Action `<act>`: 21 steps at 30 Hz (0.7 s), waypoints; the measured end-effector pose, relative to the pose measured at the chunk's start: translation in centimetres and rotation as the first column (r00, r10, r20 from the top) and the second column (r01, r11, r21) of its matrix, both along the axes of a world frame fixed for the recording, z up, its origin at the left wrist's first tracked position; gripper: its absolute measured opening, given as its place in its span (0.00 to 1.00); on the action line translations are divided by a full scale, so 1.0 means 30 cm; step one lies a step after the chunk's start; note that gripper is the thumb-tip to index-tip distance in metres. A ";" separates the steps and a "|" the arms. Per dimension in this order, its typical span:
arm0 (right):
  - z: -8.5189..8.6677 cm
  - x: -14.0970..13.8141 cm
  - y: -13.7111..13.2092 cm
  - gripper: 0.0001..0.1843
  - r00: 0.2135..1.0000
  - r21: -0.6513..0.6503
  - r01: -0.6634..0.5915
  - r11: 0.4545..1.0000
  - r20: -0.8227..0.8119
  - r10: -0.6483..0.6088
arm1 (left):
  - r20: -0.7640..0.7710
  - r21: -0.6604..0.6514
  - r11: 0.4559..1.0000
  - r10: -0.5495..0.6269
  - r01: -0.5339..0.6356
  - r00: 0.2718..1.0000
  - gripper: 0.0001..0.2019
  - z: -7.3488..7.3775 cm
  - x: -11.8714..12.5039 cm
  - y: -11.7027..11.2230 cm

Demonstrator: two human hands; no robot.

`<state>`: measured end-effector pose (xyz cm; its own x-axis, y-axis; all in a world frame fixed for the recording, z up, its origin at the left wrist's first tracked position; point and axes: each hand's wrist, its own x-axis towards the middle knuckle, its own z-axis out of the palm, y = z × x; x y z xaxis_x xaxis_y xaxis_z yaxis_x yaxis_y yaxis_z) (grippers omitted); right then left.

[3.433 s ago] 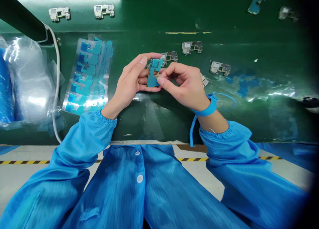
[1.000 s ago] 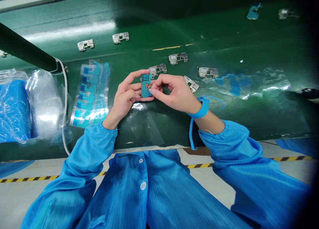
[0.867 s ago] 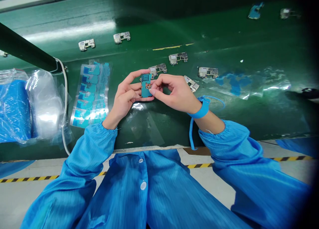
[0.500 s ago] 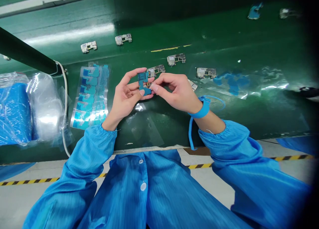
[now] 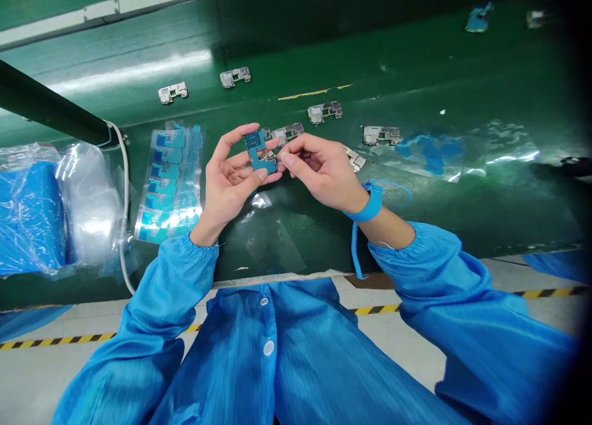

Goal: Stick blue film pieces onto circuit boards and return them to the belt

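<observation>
A circuit board [image 5: 263,160] faced with blue film is held up over the green work surface. My left hand [image 5: 231,175] grips it between the thumb and the fingers behind it. My right hand [image 5: 319,169] is closed in a pinch at the board's right edge. Whatever lies between those fingertips is too small to make out. A blue wrist strap [image 5: 370,206] with a coiled cord circles my right wrist. Just beyond my fingertips lies another circuit board [image 5: 287,133], and one more board [image 5: 355,160] is partly hidden behind my right hand.
A sheet of blue die-cut films [image 5: 169,178] lies left of my hands. Beyond it are a white cable [image 5: 124,209] and a plastic-wrapped blue bundle [image 5: 30,218]. Several bare boards lie further back. Clear film with blue pieces [image 5: 432,153] spreads out on the right.
The held board has shifted slightly left and tilted a little, with both hands following it. My grips look the same. The whole view has also moved slightly.
</observation>
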<state>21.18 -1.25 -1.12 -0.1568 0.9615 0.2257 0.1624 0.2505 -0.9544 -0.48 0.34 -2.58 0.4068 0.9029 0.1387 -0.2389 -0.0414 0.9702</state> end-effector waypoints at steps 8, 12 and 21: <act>-0.003 -0.010 -0.010 0.17 0.973 0.156 0.092 0.983 0.196 -0.122 | 0.021 -0.128 0.991 0.038 -0.035 0.999 0.42 0.044 0.006 -0.027; -0.018 -0.012 -0.011 0.10 0.934 0.359 0.063 0.931 0.308 -0.181 | 0.045 -0.158 0.986 0.063 -0.055 0.997 0.41 0.030 0.008 -0.021; -0.047 -0.002 -0.006 0.13 0.865 0.565 -0.036 0.824 0.431 -0.257 | 0.118 -0.284 0.959 0.026 0.009 0.993 0.47 0.043 0.023 -0.018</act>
